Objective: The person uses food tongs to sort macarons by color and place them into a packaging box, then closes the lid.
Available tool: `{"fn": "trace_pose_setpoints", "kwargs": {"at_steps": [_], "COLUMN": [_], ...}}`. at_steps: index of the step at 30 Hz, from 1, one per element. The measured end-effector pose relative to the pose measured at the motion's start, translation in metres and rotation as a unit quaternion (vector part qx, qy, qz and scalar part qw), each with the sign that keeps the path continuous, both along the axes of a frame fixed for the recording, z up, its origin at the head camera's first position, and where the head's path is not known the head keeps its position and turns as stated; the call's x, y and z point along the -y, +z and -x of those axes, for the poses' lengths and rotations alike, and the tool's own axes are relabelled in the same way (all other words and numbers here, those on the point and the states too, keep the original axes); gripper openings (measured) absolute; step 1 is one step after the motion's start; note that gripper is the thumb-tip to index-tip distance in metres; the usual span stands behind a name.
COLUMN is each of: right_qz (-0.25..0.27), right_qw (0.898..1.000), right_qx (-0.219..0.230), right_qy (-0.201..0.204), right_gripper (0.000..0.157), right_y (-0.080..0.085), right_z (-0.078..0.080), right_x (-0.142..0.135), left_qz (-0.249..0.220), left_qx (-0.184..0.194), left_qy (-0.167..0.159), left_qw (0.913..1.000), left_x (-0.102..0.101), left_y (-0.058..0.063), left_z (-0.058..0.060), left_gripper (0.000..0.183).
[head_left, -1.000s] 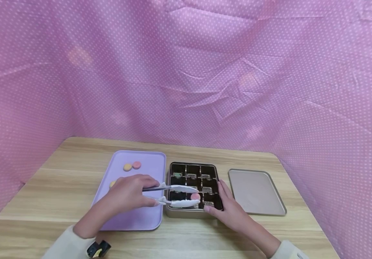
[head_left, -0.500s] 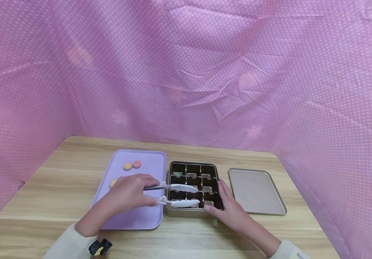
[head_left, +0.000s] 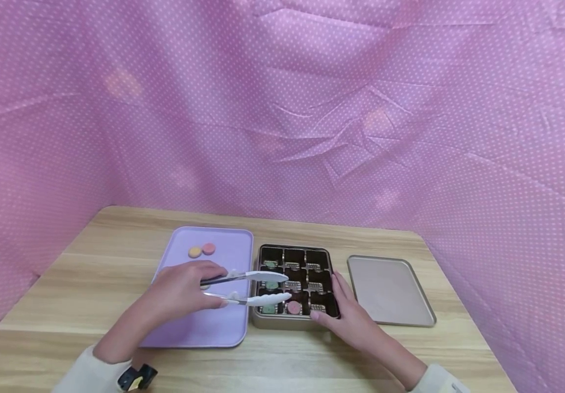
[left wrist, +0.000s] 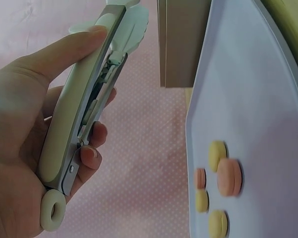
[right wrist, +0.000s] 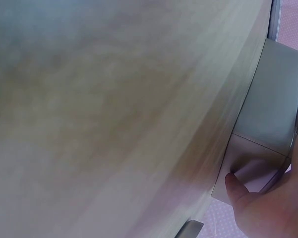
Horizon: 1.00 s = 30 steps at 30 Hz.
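My left hand (head_left: 181, 289) grips a pair of tongs (head_left: 267, 277) with white tips and metal arms. The tongs' arms stand apart, with nothing between the tips, over the left part of a divided tin box (head_left: 282, 323). Green macarons (head_left: 269, 309) lie in the box's left column, and a pink macaron (head_left: 293, 308) is in the front middle compartment. My right hand (head_left: 351, 316) holds the box at its front right corner, thumb at the front and fingers along the right side. On the purple tray (head_left: 218, 335), yellow and pink macarons (left wrist: 229, 177) show in the left wrist view.
A flat, rimmed tin lid (head_left: 390, 289) lies on the wooden table (head_left: 311, 365) to the right of the box. The tray stands close to the box's left side. Pink dotted cloth (head_left: 282, 109) hangs around the table's back and sides.
The pink macaron, first between the tongs' tips, now lies in the front middle compartment. My left hand has drawn the tongs left and up. My right hand has stayed on the box.
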State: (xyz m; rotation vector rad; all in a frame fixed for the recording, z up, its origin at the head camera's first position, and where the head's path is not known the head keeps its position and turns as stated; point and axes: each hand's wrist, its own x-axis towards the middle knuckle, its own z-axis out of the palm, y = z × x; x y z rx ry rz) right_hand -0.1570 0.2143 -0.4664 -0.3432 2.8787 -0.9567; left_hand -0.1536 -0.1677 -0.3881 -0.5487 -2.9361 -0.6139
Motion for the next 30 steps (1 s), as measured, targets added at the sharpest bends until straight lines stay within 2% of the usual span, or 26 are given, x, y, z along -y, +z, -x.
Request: {"fn": "trace_pose_setpoints", "kwargs": {"at_steps": [8, 15, 20, 30], "right_qz": [0.002, 0.0, -0.002, -0.005], "right_qw": [1.0, 1.0, 1.0, 1.0], "right_qx": [0.003, 0.008, 0.01, 0.008], "right_qy": [-0.003, -0.005, -0.006, -0.005], "right_gripper": [0.111, 0.111, 0.112, 0.112], "right_y": [0.0, 0.002, 0.001, -0.002], "right_z": [0.0, 0.001, 0.002, 0.003], "right_x": [0.002, 0.003, 0.001, 0.002], "left_qz": [-0.026, -0.044, -0.051, -0.029], "left_qx": [-0.015, 0.003, 0.008, 0.02], "left_qy": [0.017, 0.053, 0.073, 0.109], "left_qw": [0.9994, 0.9976, 0.996, 0.9935], "left_x": [0.023, 0.047, 0.063, 0.088], "left_y": [0.0, -0.003, -0.01, -0.026], "left_z": [-0.006, -0.016, -0.022, -0.037], "left_gripper": [0.055, 0.063, 0.069, 0.076]}}
